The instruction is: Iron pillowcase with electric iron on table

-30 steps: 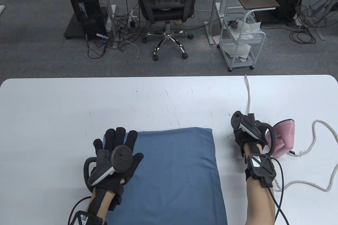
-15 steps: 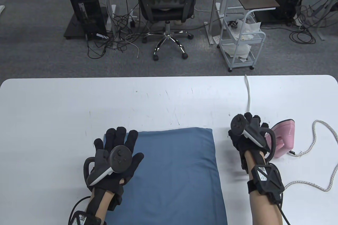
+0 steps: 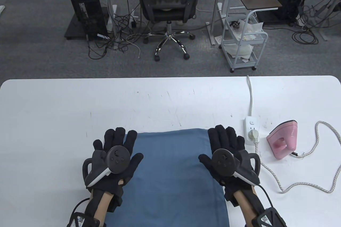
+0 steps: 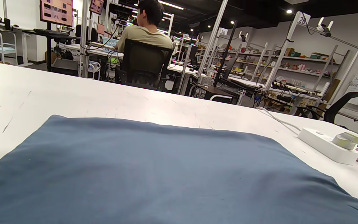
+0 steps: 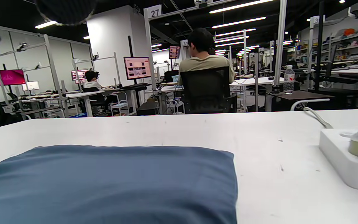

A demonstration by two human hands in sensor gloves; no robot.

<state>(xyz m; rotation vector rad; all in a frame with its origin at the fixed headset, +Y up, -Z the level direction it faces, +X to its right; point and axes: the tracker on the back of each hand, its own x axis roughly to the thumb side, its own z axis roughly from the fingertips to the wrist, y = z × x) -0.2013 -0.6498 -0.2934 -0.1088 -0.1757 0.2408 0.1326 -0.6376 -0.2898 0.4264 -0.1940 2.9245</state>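
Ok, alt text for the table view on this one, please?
Two gloved hands, left hand and right hand, lie spread at the far corners of a blue pillowcase on a white table. To its right sit a pink iron, untouched, and a white power strip with the iron's plug in it.

The table view looks steeply down from above the near edge of the white table (image 3: 170,99), facing the office floor beyond. Both wrist views sit low, just above the tabletop, looking level across the blue pillowcase (image 4: 154,168) toward the far desks. All three share the pillowcase and the white power strip (image 3: 251,128), which sits close at the right edge of each wrist view.
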